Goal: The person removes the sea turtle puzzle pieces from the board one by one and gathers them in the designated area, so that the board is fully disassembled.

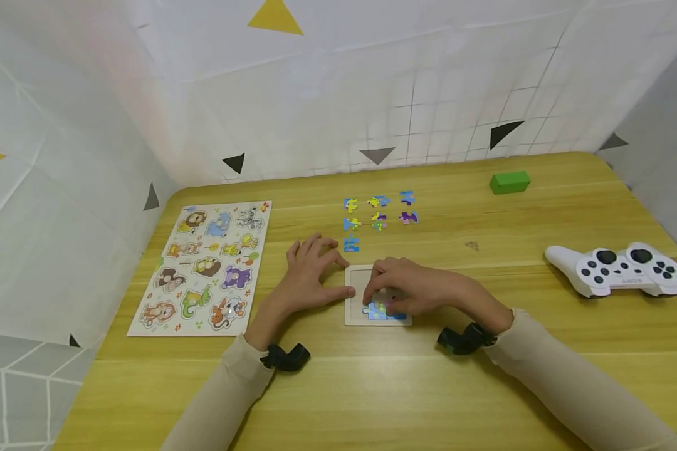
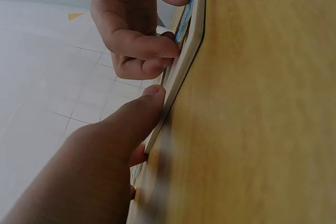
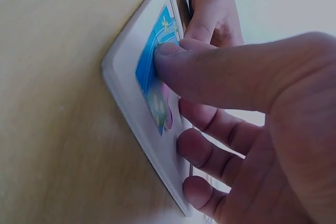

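Note:
A small white puzzle tray [image 1: 351, 319] lies on the table, with joined blue jigsaw pieces [image 1: 377, 311] along its near side. My left hand [image 1: 310, 275] is at the tray's left edge, its thumb touching the rim and its fingers spread toward the upper left corner. My right hand [image 1: 409, 285] bends over the tray. In the right wrist view its thumb presses on a blue piece [image 3: 149, 69], while other fingertips reach the tray's far side. The left wrist view shows the right thumb and forefinger apart over the pieces. The hand covers part of them.
Several loose jigsaw pieces [image 1: 379, 220] lie in rows beyond the tray. An animal puzzle board [image 1: 203, 329] is at the left. A green block [image 1: 509, 182] sits at the back right, and a white game controller [image 1: 620, 270] lies at the right. A patterned cloth hangs behind the table.

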The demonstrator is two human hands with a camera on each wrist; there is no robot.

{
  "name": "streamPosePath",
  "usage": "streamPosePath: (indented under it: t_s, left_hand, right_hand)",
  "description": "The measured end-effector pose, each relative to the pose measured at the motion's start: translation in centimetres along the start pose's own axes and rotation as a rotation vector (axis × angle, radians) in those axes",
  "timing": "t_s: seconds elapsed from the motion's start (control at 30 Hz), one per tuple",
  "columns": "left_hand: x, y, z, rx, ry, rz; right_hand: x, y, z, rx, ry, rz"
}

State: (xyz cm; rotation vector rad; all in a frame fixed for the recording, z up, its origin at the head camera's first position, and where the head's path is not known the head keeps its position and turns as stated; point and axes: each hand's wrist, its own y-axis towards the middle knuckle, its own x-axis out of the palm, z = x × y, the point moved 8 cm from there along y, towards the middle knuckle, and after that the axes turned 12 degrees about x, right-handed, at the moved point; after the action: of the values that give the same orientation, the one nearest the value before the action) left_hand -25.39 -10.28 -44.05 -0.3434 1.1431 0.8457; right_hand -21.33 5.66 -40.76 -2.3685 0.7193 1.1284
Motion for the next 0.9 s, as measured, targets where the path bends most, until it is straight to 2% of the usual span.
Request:
streamPosePath:
  t_s: [0.5,0.73,0.9]
  left_hand:
    - [-0.08,-0.01,0.15,0.01,0.0,0.018]
    - [-0.07,0.04,0.13,0.008,-0.001,0.017]
    - [0.05,0.03,0.04,0.009,0.004,0.017]
  right_hand:
    - [0.22,0.23,0.25,0.012,0.116,-0.048]
    - [0.27,0.32,0.25,0.007,0.232,-0.076]
    - [0.32,0.33,0.69,0.034,0.312,-0.097]
